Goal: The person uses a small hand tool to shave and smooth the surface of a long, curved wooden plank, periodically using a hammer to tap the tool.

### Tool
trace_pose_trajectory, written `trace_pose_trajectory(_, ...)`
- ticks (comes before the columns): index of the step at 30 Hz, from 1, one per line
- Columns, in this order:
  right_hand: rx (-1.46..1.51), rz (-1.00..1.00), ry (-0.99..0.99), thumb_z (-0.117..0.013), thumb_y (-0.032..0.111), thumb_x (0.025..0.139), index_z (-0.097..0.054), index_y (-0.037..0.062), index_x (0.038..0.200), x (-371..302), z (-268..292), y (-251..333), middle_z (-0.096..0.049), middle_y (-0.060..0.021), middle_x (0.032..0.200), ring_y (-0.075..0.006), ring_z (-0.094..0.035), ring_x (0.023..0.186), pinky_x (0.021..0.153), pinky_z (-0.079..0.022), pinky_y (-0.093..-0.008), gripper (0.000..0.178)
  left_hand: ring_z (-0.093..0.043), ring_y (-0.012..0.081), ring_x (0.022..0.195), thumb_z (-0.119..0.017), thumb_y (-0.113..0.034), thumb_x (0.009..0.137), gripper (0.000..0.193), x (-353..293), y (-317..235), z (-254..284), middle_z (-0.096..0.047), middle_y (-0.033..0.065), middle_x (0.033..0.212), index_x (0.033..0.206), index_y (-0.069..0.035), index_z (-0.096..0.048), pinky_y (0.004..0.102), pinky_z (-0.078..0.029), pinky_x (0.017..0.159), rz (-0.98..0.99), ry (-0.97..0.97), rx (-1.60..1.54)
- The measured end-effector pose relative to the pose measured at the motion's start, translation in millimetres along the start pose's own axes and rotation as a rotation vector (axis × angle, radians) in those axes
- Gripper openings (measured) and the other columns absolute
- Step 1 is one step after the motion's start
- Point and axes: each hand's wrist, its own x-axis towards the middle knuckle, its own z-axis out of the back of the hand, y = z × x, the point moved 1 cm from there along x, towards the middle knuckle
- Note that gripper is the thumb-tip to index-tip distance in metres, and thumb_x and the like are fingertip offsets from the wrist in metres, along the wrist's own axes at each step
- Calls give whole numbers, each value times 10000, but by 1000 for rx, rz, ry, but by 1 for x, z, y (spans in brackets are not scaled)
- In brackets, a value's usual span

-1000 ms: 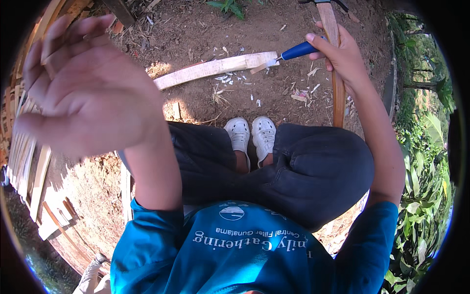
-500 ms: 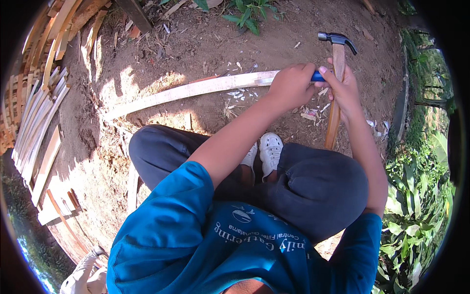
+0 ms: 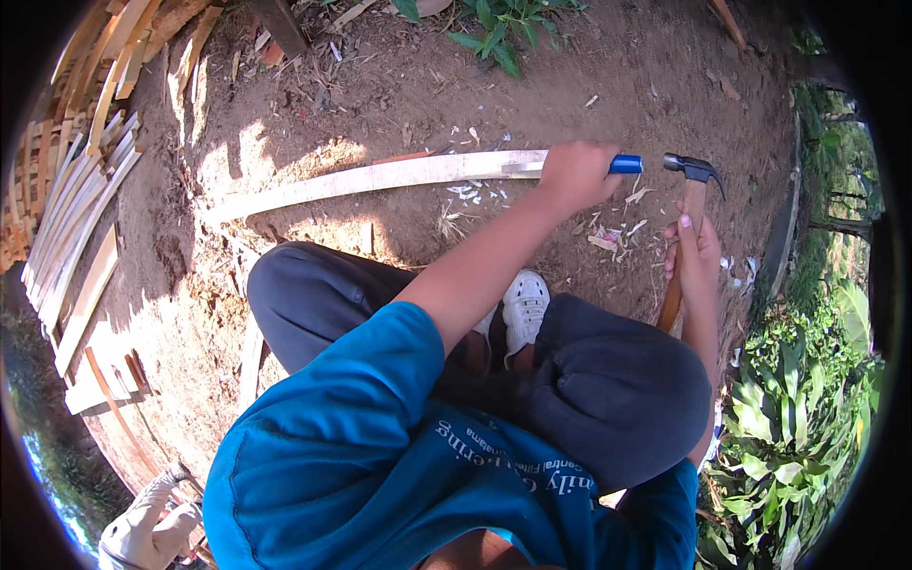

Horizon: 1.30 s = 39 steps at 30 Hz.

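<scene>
My left hand (image 3: 578, 176) is closed around a chisel whose blue handle (image 3: 625, 164) sticks out to the right. Its metal blade lies flat along the right part of a long pale wooden strip (image 3: 380, 176) on the ground. The strip's right end is hidden behind that hand. My right hand (image 3: 695, 249) grips a claw hammer by its wooden handle (image 3: 694, 199), thumb laid along it. The dark hammer head (image 3: 692, 167) is level with the chisel's end and a little right of it, not touching. The lower hammer handle passes behind my knee.
Wood shavings (image 3: 608, 236) litter the soil near my hands. Pale wooden slats (image 3: 81, 209) are stacked at the left. A leafy plant (image 3: 494, 36) grows at the far side, with dense greenery (image 3: 788, 399) on the right. A person (image 3: 152, 522) is partly visible at lower left.
My right hand has left the chisel's handle end and moved right and nearer with the hammer, whose head now stands beside that end. The left hand keeps its grip on the chisel.
</scene>
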Motion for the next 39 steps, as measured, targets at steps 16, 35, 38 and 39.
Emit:
trace_pose_trajectory(16,313,68,-102,-526,273,1098,-531,20,1406,-11,-14,-34,-519,18,815,-37,-449,511,443,-375,-206,399,-724,355,827,-722,-285,840,195,15,7,-12,-729,144,865,929,-112,-706,478,-582,747,-34,-34,41)
trace_pose_trajectory(35,263,-59,-24,-513,317,1105,-490,47,1429,8,-27,-42,-460,29,781,-30,-413,519,447,-359,-202,423,-719,360,822,-703,-299,864,199,15,8,-26,-718,137,841,923,-110,-685,488,-576,743,-40,30,113)
trace_pose_trajectory(38,331,-33,-68,-514,316,1104,-496,48,1418,8,-29,-47,-464,31,781,-30,-415,518,446,-361,-203,413,-727,352,846,-712,-283,854,194,17,6,-28,-734,133,877,950,-116,-688,485,-580,757,-23,35,127)
trace_pose_trajectory(39,271,-51,-14,-513,315,1105,-498,50,1414,8,-27,-50,-464,32,780,-30,-415,517,445,-361,-204,408,-730,347,858,-718,-276,848,195,18,6,-28,-741,130,892,962,-120,-689,483,-582,763,-13,41,131)
